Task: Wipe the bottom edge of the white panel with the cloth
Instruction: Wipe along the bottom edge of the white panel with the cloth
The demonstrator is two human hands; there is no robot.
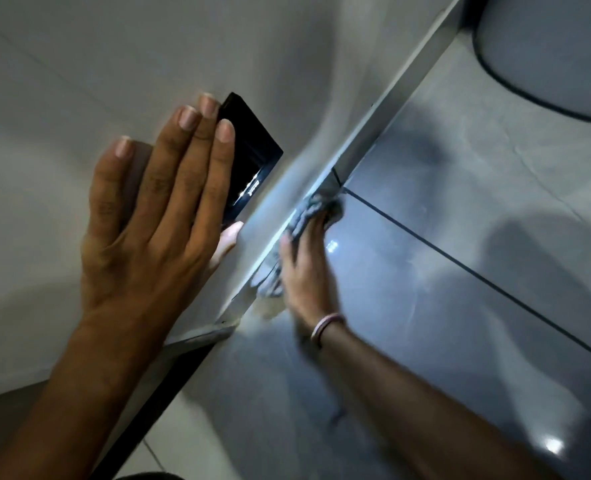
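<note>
Crumpled grey cloth [313, 211] sat bunched in my right hand [302, 271], fingers closed round it, pressed against the smooth white panel's [114, 64] bottom edge [287, 226] (running diagonally up-right); my left hand [148, 216] lay flat, holding nothing.

We see grey tiled floor [460, 237], dark grout line crossing; round white base [547, 46] at 1 o'clock.

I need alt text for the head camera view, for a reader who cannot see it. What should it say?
The right hand presses a grey cloth along the bottom edge of a white panel, just above a grey tiled floor. The left hand lies flat and open on the panel, its fingertips beside a black rectangular plate. The right hand is blurred.
</note>
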